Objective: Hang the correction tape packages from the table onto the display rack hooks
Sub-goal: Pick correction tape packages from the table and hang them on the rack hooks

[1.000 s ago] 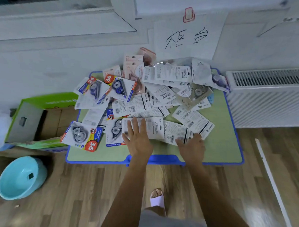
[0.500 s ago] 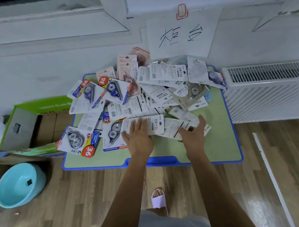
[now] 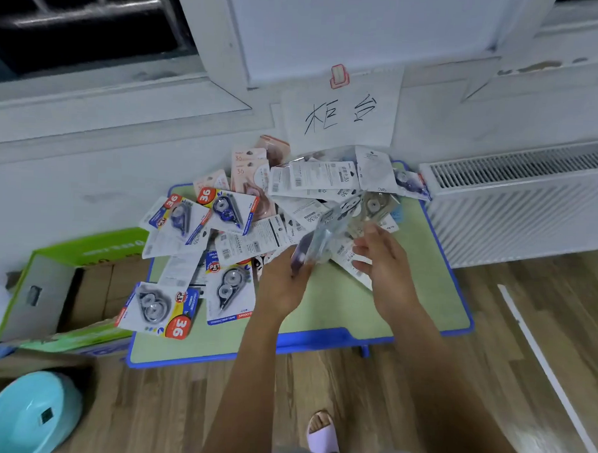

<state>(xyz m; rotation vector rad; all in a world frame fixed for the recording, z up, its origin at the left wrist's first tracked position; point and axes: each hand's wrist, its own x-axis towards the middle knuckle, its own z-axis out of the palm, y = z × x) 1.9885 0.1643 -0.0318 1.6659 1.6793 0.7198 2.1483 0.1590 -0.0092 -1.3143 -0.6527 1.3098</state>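
Correction tape package (image 3: 319,239): blurred, lifted above the pile (image 3: 257,210), gripped in left hand (image 3: 283,284). Right hand (image 3: 383,264): just right of it, fingers loosely curled, contact unclear. Pile covers far half of green bench (image 3: 425,290); cardboard box (image 3: 65,284) left, radiator (image 3: 525,202) right.

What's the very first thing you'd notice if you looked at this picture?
A big messy heap of correction tape packages covers the far part of the low green table. In front of it, the left hand holds up a small bunch of packages, blurred, with the right hand beside them. On the wall above hangs a white paper sign with handwriting.
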